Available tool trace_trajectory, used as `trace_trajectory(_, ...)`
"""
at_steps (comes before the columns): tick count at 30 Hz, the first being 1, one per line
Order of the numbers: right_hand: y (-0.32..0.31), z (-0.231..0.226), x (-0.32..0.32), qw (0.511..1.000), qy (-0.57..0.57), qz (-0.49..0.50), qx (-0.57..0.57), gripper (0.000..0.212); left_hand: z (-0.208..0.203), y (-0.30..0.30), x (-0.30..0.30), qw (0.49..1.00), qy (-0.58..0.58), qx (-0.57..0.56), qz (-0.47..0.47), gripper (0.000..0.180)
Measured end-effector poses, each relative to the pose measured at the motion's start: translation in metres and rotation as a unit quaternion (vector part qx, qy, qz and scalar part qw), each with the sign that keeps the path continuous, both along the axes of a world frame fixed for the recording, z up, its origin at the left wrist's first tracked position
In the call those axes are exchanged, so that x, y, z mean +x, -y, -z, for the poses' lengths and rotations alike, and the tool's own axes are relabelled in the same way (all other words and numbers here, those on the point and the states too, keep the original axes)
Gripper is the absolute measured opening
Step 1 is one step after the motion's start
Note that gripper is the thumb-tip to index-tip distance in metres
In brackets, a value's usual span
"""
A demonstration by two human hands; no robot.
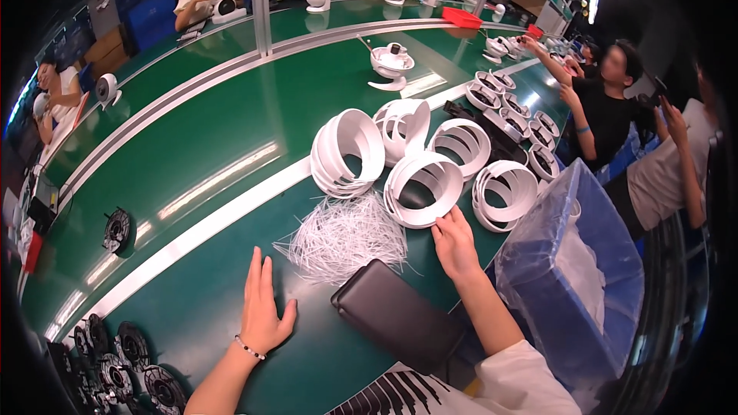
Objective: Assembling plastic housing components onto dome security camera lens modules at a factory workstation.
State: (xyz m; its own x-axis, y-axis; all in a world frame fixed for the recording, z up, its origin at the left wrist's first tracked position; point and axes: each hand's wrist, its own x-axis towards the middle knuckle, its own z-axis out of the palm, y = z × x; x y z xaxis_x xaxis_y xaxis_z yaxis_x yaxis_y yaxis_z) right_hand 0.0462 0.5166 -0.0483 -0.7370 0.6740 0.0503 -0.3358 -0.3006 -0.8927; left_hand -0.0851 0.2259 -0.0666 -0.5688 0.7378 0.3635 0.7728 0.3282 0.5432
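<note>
My right hand (457, 244) grips the near lower edge of a white plastic ring (442, 214), part of a stack of such rings. Just left of this stack, a loose pile of thin white strips (342, 240) lies on the green table. My left hand (265, 309) hovers over or rests on the tabletop, palm inward, fingers stretched and thumb apart, holding nothing. Between my forearms sits a dark, padded, rectangular object (396, 315). More stacked white rings (347, 152) stand behind the strips, and another group (504, 194) is to the right.
A blue bin with a clear liner (530, 261) stands at right. Black round parts (115, 376) cluster at lower left; another (117, 230) lies on the green conveyor (231, 131). A white assembly (392, 61) sits farther along. Ring-shaped housings (513, 123) fill the right bench. Several people work around the line.
</note>
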Motion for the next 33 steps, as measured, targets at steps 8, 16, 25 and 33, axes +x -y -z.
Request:
trace_trajectory(8, 0.022, -0.106, 0.008, 0.795, 0.033, 0.144, 0.588, 0.075, 0.002, 0.005, -0.002, 1.000, -0.002, 0.008, 0.009, 0.075)
trace_trajectory(16, -0.061, -0.135, -0.172, 0.205, 0.398, -0.111, 0.887, 0.063, -0.001, 0.002, 0.000, 1.000, -0.004, 0.007, 0.007, 0.073)
trace_trajectory(25, -0.109, -0.065, -0.217, 0.199, 0.325, -0.141, 0.914, 0.015, 0.002, 0.007, -0.002, 1.000, 0.007, -0.010, 0.017, 0.074)
trace_trajectory(33, -0.140, -0.068, -0.216, 0.142, 0.408, -0.147, 0.890, 0.014, -0.002, 0.007, -0.001, 1.000, 0.011, -0.024, 0.013, 0.075)
